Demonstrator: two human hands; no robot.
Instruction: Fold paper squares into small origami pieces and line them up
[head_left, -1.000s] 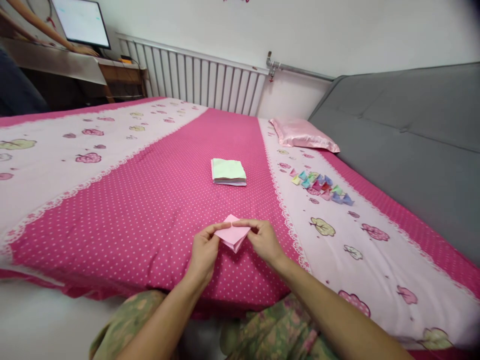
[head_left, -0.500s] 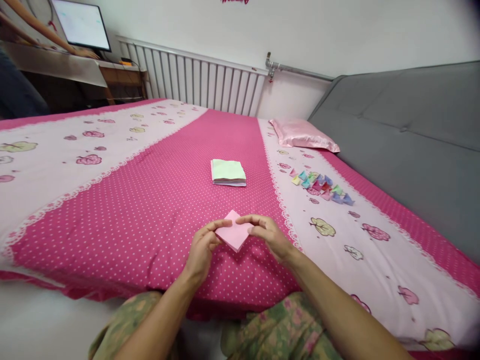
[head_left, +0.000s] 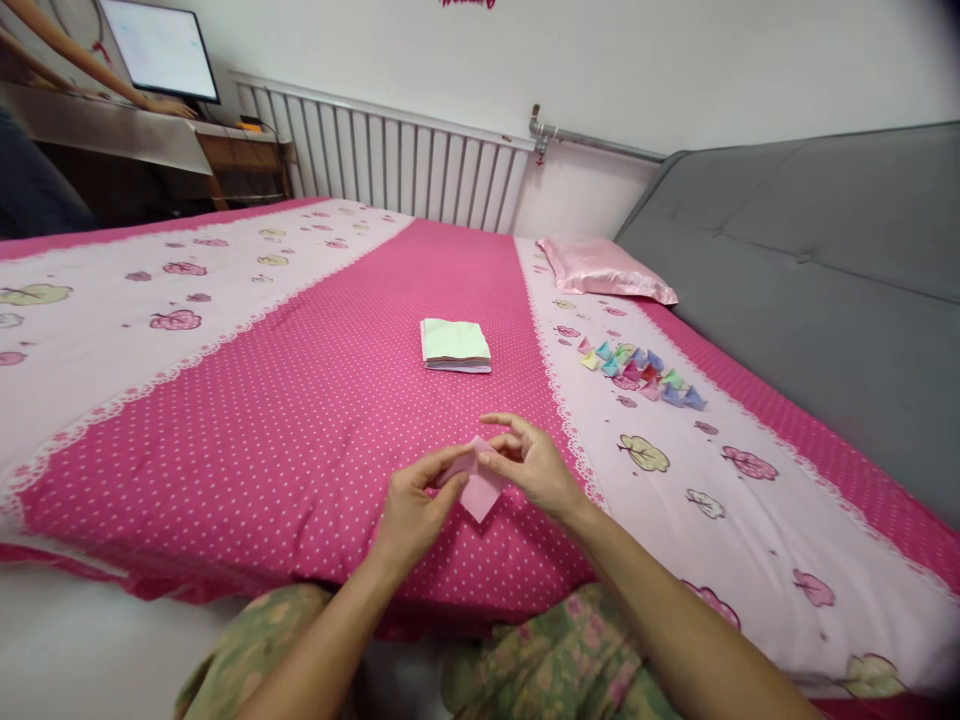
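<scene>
Left hand [head_left: 411, 505]: it is closed on the pink paper [head_left: 478, 487], with thumb and fingers pinching the left side of it.
Right hand [head_left: 529, 467]: it pinches the right side of the same paper with thumb and forefinger; the other fingers are spread above.
Pink paper: a small folded piece, held between both hands just above the near edge of the bed [head_left: 300, 420]; one corner points down. How many folds it has, I cannot tell, because the fingers cover it.
Paper stack [head_left: 455, 345]: square sheets with a green one on top; it lies on the dotted pink band, farther than the hands.
Folded pieces [head_left: 639, 372]: many small coloured ones in a group, to the far right on the pale band.
Pillow [head_left: 604, 269]: pink and shiny, at the far right, near the grey headboard [head_left: 810, 290].
Other person: an arm [head_left: 90, 60] reaches to a monitor [head_left: 161, 45], far left.
</scene>
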